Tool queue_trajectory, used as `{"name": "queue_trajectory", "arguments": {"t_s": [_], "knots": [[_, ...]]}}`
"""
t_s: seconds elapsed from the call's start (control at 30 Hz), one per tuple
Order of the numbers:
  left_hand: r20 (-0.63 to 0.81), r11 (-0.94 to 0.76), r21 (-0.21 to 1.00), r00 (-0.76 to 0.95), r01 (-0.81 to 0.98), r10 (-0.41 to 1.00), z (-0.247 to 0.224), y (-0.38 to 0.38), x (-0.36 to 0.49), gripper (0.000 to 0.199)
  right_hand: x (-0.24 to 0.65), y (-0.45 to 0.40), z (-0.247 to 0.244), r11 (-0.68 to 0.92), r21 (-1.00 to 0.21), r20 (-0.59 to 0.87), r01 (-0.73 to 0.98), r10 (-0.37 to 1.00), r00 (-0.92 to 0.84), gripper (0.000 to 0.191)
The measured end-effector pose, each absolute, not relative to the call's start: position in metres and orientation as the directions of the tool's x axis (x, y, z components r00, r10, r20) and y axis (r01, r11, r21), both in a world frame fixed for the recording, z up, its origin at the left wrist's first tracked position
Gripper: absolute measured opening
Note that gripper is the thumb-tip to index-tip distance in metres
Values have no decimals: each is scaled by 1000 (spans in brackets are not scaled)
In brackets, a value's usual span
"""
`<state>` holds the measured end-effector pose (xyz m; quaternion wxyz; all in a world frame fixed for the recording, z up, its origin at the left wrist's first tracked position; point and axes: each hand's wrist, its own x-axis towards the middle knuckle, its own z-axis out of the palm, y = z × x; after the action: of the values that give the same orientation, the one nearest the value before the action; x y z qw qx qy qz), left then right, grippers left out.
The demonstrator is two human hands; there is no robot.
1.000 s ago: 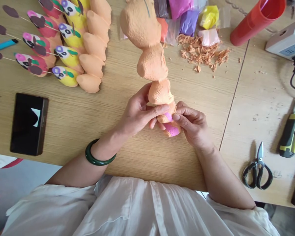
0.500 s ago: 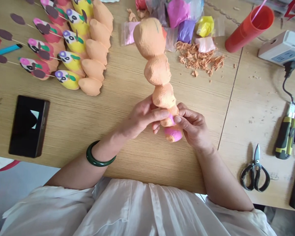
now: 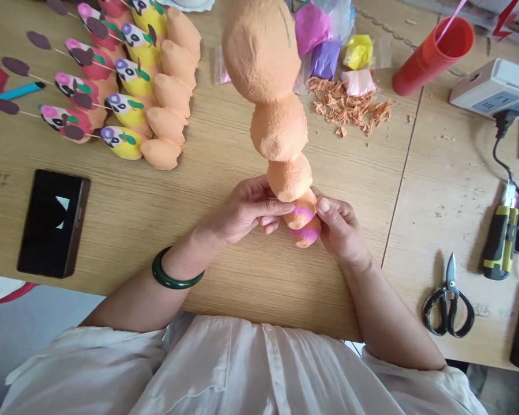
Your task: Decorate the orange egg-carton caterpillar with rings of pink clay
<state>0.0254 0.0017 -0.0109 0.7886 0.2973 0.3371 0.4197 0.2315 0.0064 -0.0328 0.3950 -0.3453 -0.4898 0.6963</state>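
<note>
An orange segmented figure (image 3: 281,128) with several rounded lumps is held up over the table, its biggest lump at the top. Pink patches mark its two lowest lumps. My left hand (image 3: 257,208) grips it from the left, thumb laid across the lower part, other fingers partly behind it. On the right side, my right hand (image 3: 339,225) is closed on the lower lumps, with the thumb near the pink patch and the other fingers partly hidden.
Painted segmented figures (image 3: 130,115) lie at upper left, above a black phone (image 3: 47,222). Bagged clay (image 3: 313,29), orange crumbs (image 3: 350,106) and a red cup (image 3: 432,55) are at the back. Scissors (image 3: 451,305), a cutter (image 3: 499,242) and a power strip (image 3: 495,89) are at right.
The figure's top end has risen closer to the camera and looks larger. My right thumb has shifted slightly right, uncovering more of the pink patch. The view has shifted slightly.
</note>
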Motion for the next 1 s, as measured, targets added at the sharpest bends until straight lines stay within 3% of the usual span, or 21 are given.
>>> {"name": "queue_trajectory", "arguments": {"t_s": [0.07, 0.27, 0.4, 0.5, 0.6, 0.7, 0.87, 1.0], "knots": [[-322, 499, 736, 413, -457, 852, -9, 2, 25, 28, 230, 7, -34, -188, -964, -94, -188, 903, -419, 50], [-319, 489, 760, 410, -428, 855, -10, 2, 27, 34, 227, 7, -34, -110, -974, -32, -197, 932, -361, 37], [-327, 484, 736, 377, -474, 867, -12, 1, 26, 42, 228, 8, -35, -148, -970, -64, -192, 921, -383, 41], [-324, 487, 716, 380, -501, 867, -12, 1, 26, 42, 230, 8, -33, -122, -970, -27, -209, 913, -407, 32], [-307, 460, 744, 365, -484, 879, -11, 0, 27, 43, 229, 9, -30, -97, -976, -3, -197, 904, -427, 24], [-335, 444, 779, 304, -443, 892, -9, 0, 30, 42, 228, 8, -29, -89, -985, -14, -151, 899, -437, 28], [-379, 470, 796, 292, -382, 878, -8, -2, 32, 37, 227, 7, -27, -199, -943, -34, -266, 854, -519, 28], [-327, 499, 735, 404, -459, 854, -10, -3, 30, 46, 230, 10, -24, -348, -894, -175, -282, 851, -495, 32]]}}
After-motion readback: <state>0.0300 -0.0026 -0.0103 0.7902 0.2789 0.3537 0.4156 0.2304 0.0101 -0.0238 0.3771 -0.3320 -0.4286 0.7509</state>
